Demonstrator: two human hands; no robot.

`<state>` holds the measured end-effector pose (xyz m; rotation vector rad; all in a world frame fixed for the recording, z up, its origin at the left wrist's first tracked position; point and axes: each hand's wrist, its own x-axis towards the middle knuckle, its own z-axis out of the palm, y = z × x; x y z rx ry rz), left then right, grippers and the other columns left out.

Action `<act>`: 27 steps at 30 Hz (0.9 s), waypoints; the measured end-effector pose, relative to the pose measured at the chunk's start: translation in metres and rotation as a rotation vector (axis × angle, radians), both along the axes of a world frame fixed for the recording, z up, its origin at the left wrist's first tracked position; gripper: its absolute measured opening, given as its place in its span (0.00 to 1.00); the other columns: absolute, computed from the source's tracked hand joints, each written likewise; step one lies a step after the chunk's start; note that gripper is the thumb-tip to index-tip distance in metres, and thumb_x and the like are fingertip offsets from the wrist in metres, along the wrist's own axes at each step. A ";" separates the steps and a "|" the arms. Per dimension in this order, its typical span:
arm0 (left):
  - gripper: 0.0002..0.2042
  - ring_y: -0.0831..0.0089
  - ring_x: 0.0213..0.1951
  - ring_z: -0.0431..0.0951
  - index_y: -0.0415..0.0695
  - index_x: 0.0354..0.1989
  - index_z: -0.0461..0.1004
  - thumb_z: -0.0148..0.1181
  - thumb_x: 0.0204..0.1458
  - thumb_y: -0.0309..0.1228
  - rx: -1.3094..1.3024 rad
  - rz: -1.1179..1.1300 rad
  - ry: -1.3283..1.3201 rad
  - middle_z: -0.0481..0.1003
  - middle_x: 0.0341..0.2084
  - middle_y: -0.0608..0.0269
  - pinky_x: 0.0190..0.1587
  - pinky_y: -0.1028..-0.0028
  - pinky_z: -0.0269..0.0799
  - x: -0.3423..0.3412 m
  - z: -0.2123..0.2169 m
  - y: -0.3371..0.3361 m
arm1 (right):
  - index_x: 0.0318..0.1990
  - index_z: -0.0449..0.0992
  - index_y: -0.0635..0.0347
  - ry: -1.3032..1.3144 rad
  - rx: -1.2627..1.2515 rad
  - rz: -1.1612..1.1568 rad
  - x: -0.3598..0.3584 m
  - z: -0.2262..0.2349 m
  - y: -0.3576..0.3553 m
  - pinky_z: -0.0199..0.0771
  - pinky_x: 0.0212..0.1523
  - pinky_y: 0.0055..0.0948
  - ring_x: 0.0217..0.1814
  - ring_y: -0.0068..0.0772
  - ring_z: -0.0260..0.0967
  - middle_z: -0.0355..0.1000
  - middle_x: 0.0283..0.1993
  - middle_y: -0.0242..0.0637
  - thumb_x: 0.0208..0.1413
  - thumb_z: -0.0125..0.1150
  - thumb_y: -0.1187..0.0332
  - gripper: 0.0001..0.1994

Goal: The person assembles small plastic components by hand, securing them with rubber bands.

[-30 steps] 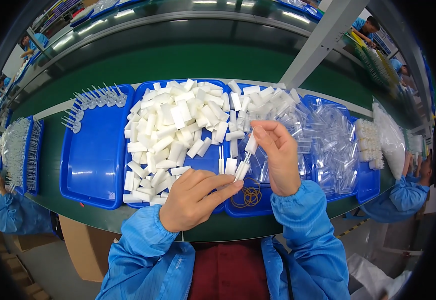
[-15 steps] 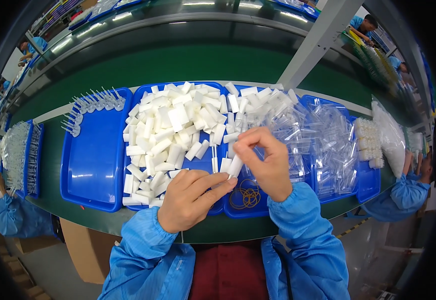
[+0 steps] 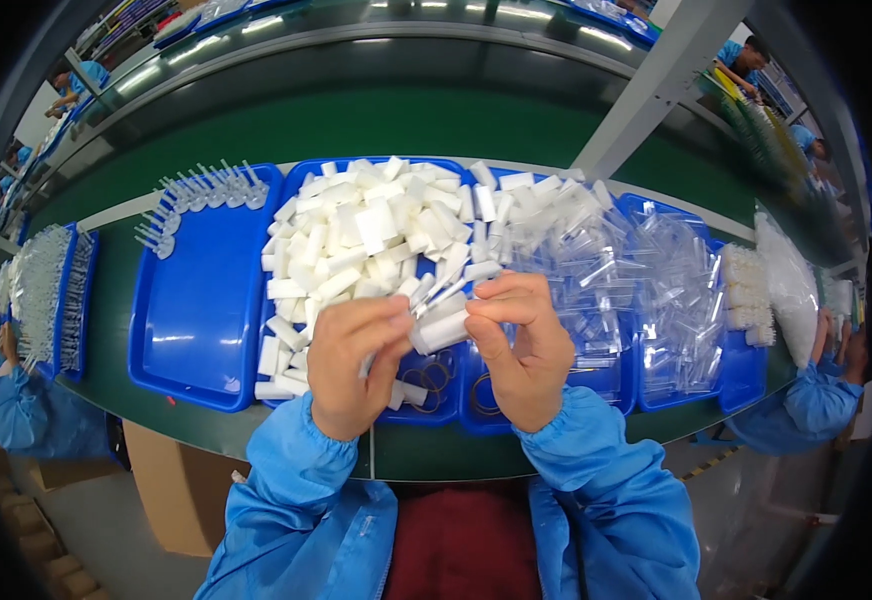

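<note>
A white foam block [image 3: 444, 328], seemingly in a clear plastic sleeve, is held between my hands above the front edge of the trays. My right hand [image 3: 524, 345] pinches its right end between thumb and fingers. My left hand [image 3: 356, 350] has its fingers curled in at the other end, and the fingertips appear to touch it. Behind the hands, loose white foam blocks [image 3: 341, 235] fill a blue tray [image 3: 301, 175]. Many clear plastic sleeves [image 3: 596, 270] lie heaped to the right, with white blocks among those at the back.
At the left, a blue tray [image 3: 196, 330] has clear stemmed pieces [image 3: 211, 188] standing along its far edges. Rubber bands [image 3: 434, 380] lie near my hands. White bristly parts [image 3: 746, 290] and a plastic bag [image 3: 786, 285] sit at the right. A grey post [image 3: 646, 100] rises behind; co-workers sit at both sides.
The held block has turned from steeply slanted to nearly level and moved slightly left. My left hand has risen and turned more upright. The view has shifted a little.
</note>
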<state>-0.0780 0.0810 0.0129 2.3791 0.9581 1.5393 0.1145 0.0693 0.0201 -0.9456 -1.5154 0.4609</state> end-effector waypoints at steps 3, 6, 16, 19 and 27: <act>0.17 0.61 0.42 0.78 0.40 0.44 0.76 0.70 0.44 0.17 -0.164 -0.011 -0.166 0.77 0.44 0.53 0.44 0.69 0.73 -0.004 0.005 0.001 | 0.39 0.79 0.61 0.049 -0.051 0.044 -0.001 0.006 0.002 0.72 0.46 0.30 0.46 0.39 0.72 0.76 0.40 0.41 0.54 0.68 0.76 0.07; 0.15 0.62 0.41 0.77 0.39 0.43 0.78 0.70 0.45 0.19 -0.251 -0.129 -0.208 0.77 0.41 0.54 0.45 0.70 0.73 -0.004 0.007 -0.002 | 0.41 0.79 0.62 0.123 -0.137 0.126 0.000 0.017 0.011 0.73 0.45 0.28 0.45 0.34 0.73 0.75 0.43 0.41 0.56 0.67 0.76 0.06; 0.17 0.69 0.35 0.77 0.39 0.44 0.75 0.70 0.46 0.16 -0.050 0.183 -0.242 0.75 0.39 0.54 0.36 0.75 0.73 -0.026 0.006 0.006 | 0.44 0.78 0.60 -0.244 -0.231 0.128 -0.011 0.000 0.025 0.70 0.47 0.33 0.45 0.35 0.73 0.76 0.41 0.36 0.56 0.64 0.73 0.09; 0.17 0.71 0.33 0.77 0.39 0.46 0.74 0.69 0.47 0.16 -0.023 0.227 -0.346 0.74 0.40 0.54 0.35 0.76 0.73 -0.022 -0.004 0.010 | 0.46 0.76 0.61 -0.653 -0.055 0.253 -0.035 -0.014 0.022 0.71 0.45 0.35 0.42 0.41 0.71 0.74 0.39 0.38 0.50 0.63 0.73 0.15; 0.16 0.70 0.35 0.79 0.39 0.46 0.73 0.67 0.49 0.15 -0.055 0.216 -0.338 0.74 0.41 0.53 0.36 0.75 0.77 -0.019 -0.013 0.012 | 0.40 0.73 0.60 -1.167 0.093 0.230 -0.048 -0.030 0.020 0.70 0.40 0.33 0.37 0.34 0.70 0.69 0.32 0.34 0.45 0.61 0.71 0.12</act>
